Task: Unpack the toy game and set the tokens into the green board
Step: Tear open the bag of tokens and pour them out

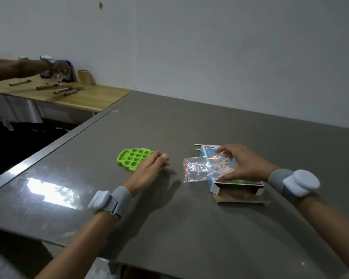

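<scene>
Resting at the right edge of the green board (133, 158), the left hand (149, 168) has its fingers loosely bent, with nothing seen between them. The board lies flat on the grey table (189, 228), left of centre, its round wells facing up and all visible wells unfilled. The right hand (244, 164) grips a clear plastic bag (197, 170), fingers spread and curled over its far end; the bag's red-striped mouth points towards the board. Tokens (222, 166) are inside the bag, bunched under the right hand; their number cannot be told. The bag is held just over the toy box (209, 151), which lies on its side on the table to the right of the board, well apart from it, with its near end flap open. Two thin sticks (197, 145) lie beside the box's far end. Both wrists carry grey bands with white pods. At far left another person's arm (18, 67) reaches over a wooden table (93, 97) bearing several tubes (63, 90).
</scene>
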{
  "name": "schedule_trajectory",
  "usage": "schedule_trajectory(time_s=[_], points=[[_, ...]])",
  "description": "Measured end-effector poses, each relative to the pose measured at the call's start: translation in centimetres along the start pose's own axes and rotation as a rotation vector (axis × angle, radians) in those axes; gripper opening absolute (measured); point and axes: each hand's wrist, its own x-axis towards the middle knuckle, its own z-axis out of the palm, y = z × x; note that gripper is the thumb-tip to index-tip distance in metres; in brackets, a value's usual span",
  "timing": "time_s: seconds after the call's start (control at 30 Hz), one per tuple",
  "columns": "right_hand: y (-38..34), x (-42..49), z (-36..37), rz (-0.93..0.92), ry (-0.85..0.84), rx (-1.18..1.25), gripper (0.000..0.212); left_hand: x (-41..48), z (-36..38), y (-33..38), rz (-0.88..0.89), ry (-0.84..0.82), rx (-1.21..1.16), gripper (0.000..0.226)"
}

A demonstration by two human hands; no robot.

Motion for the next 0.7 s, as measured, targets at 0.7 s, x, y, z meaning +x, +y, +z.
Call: schedule_trajectory(time_s=[0.7], points=[[-2.6,0.5,-3.6,-0.132,-0.007,-0.319,0.088,-1.4,0.4,-1.8,-0.042,-0.128,-0.146,0.032]])
